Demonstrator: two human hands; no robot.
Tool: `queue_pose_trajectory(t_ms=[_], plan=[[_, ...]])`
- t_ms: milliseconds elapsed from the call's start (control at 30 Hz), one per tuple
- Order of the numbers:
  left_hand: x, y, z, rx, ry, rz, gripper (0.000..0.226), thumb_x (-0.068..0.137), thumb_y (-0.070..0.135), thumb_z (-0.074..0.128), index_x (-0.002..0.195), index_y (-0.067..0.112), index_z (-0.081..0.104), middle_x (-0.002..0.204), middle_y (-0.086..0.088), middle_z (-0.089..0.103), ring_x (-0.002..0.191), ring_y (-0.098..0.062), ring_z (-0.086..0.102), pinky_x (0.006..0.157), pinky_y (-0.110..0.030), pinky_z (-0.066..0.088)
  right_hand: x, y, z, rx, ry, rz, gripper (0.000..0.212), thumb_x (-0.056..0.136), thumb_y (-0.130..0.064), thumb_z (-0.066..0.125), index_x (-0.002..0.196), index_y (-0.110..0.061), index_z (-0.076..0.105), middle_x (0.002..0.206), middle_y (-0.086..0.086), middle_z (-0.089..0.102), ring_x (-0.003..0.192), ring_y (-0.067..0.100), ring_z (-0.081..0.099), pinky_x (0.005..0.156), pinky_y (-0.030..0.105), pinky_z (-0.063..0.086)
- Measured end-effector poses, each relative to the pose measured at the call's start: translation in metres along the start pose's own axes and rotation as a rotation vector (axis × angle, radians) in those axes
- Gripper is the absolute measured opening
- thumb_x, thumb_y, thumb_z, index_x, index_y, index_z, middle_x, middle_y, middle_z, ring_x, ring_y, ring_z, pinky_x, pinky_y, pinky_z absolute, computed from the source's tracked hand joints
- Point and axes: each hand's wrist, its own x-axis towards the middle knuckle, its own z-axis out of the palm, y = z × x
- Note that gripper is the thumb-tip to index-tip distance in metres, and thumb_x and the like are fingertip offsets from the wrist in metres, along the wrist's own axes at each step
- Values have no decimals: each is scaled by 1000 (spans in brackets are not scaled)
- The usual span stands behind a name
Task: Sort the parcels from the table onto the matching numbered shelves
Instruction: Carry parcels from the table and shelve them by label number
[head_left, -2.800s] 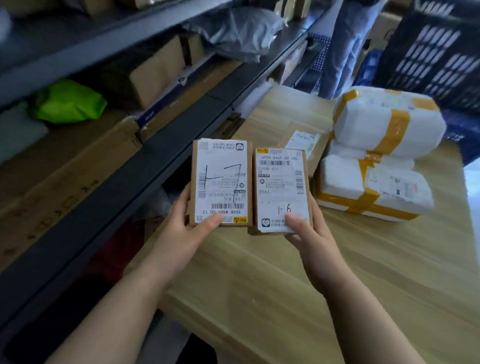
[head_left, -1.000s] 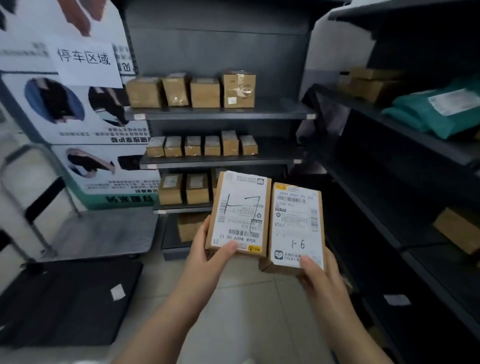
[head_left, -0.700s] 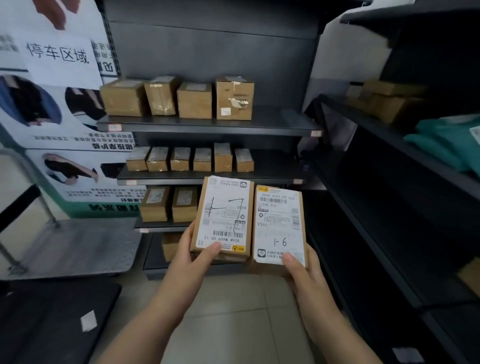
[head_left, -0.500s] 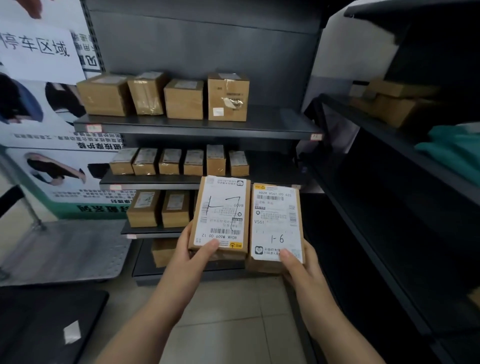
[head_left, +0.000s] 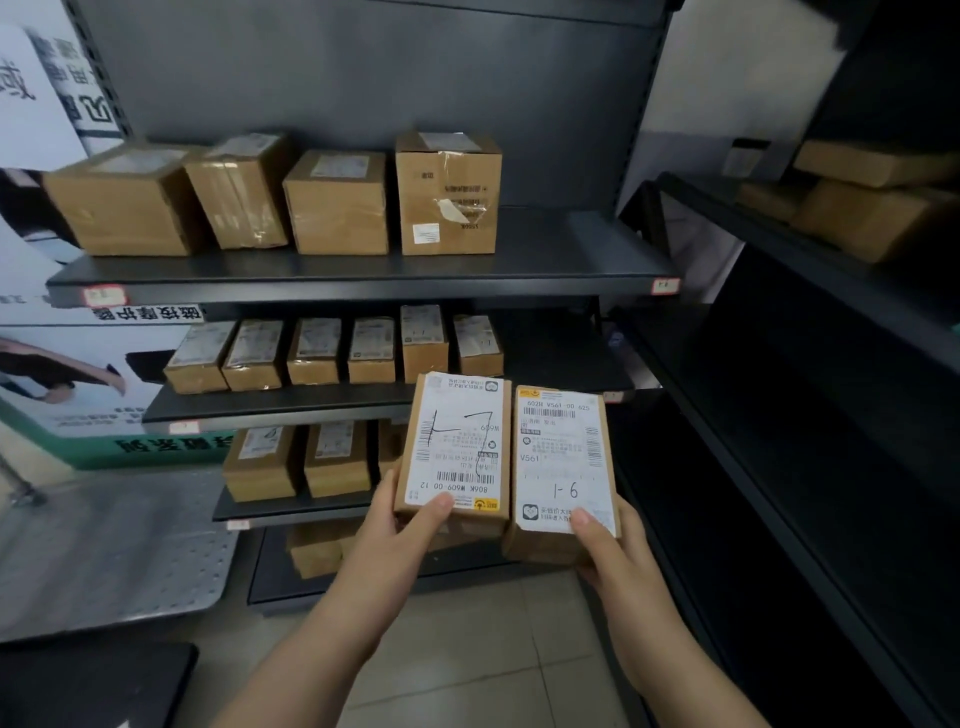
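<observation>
Closer now, the dark shelving unit (head_left: 363, 270) filled my view. My left hand (head_left: 400, 525) gripped the parcel marked 1-7 (head_left: 454, 447); my right hand (head_left: 608, 545) gripped the parcel marked 1-6 (head_left: 563, 462), touching side by side before the middle shelves.

The two small brown cardboard parcels with white shipping labels (head_left: 506, 457) are covering part of the dark metal shelf unit (head_left: 363, 270) behind them — a third box on the lower tier is showing only as a sliver. The fine print on those labels is reading too small to make out. The red-and-white number tags on the shelf edges (head_left: 665, 285) are blurring into illegibility. The white printed poster (head_left: 47, 104) is running off the left edge, its characters cut. The brown cartons on the black side rack (head_left: 872, 202) are sitting blurred in shadow, and both forearms are leaving the frame at the bottom.
</observation>
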Motion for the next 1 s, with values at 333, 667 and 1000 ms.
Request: queue_pose_trajectory(t_ms=[333,667,1000], plan=[[109,25,-14,38,-144,25,58,86,41,59,139,41,37,125,19,58,119,-7,51,106,-39,39,71,-13,35,32,158,-54,68,64,-57,75,124,-39,48,117,-15,66,113,7,59,105,41,41],[140,2,40,116,-310,-59,32,90,32,60,108,54,44,109,27,61,104,8,54,89,-19,43,82,20,-8,86,351,74,87,50,-65,74,127,-36,48,118,-9,66,112,13,60,104,47,42],[190,-2,119,33,-194,-156,47,90,34,61,132,43,44,116,19,63,108,-2,57,103,-35,43,159,2,-79,37,291,146,79,54,-60,69,125,-31,50,115,-8,67,108,12,62,101,44,44]])
